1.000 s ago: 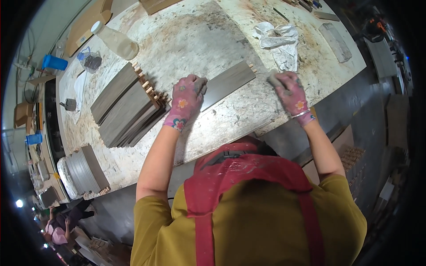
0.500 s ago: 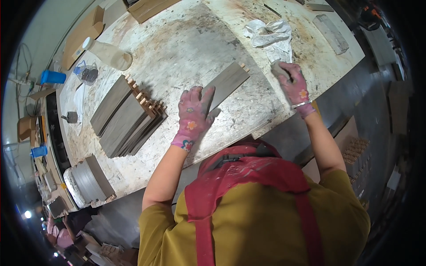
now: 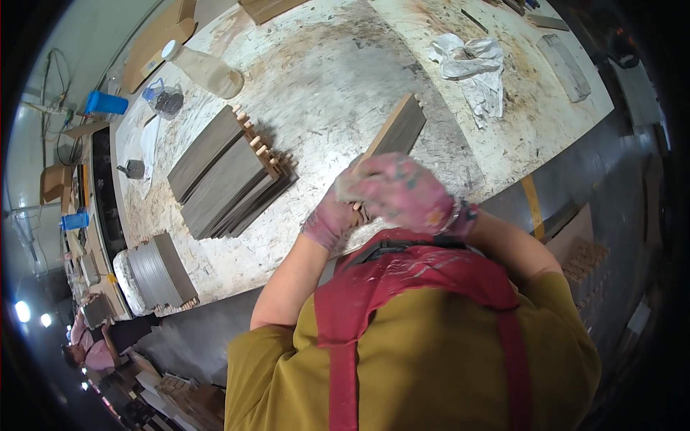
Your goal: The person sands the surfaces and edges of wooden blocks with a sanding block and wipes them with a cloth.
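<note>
A grey wooden slat (image 3: 399,128) with dowel pegs at its ends is tilted up on its edge in front of me. My left hand (image 3: 336,214), in a pink flowered glove, grips its near end. Across that end lies my right hand (image 3: 402,192), gloved alike and blurred, its fingers curled. Whatever it holds is hidden. To the left, a stack of similar grey slats (image 3: 228,188) shows its pegs on the right side.
The worktable (image 3: 323,79) carries a capped bottle (image 3: 205,70), a smaller clear jug (image 3: 165,99), a crumpled white cloth (image 3: 471,61) and a grey bar (image 3: 564,68). More slats (image 3: 159,269) stand at the left edge. Another person (image 3: 97,345) is at lower left.
My right hand has come left from beside the white cloth onto the slat's near end. The slat, flat before, is now tipped up, with my left hand gripping its near end.
</note>
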Demonstrator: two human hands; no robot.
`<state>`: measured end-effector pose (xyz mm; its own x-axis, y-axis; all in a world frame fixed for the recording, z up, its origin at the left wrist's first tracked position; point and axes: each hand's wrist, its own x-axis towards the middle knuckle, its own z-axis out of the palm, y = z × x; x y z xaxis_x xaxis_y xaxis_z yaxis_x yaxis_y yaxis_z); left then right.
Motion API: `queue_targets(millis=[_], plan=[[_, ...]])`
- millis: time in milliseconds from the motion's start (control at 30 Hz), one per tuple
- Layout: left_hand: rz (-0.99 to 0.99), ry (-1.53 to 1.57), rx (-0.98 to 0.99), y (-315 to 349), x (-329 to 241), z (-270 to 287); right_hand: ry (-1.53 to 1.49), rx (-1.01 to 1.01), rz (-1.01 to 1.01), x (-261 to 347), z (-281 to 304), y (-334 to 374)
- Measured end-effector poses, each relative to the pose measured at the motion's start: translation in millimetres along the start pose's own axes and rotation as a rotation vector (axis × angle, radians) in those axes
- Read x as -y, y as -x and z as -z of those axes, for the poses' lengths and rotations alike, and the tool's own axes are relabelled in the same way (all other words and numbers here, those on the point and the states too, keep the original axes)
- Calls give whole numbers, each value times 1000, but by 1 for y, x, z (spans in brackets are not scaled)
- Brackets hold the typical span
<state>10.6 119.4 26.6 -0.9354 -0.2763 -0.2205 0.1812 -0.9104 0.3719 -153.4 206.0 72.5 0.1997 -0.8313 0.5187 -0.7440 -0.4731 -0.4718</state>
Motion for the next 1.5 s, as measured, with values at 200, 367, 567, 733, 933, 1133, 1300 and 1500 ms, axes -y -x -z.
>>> queue_targets(millis=[200,367,567,733,933,1133,1300,1500], plan=[[58,312,-204,5,-1,10,208,144,-203,-22,14,-19],[181,553,-50,-11,2,31,181,-46,-598,-118,26,-6],[172,465,-120,-8,-10,9,45,-299,-669,-173,46,12],[-134,-68,-303,6,-10,-12,-103,-345,-743,-161,42,36],[-257,-648,-437,41,-28,-1,-420,-507,-897,-158,45,51],[-687,-889,-801,153,-125,-41,169,-77,-580,-140,47,36],[-816,-555,-752,200,-164,-47,-18,-58,-369,-64,40,-50],[-853,-519,-789,209,-158,-20,-1,186,136,12,-24,-163]])
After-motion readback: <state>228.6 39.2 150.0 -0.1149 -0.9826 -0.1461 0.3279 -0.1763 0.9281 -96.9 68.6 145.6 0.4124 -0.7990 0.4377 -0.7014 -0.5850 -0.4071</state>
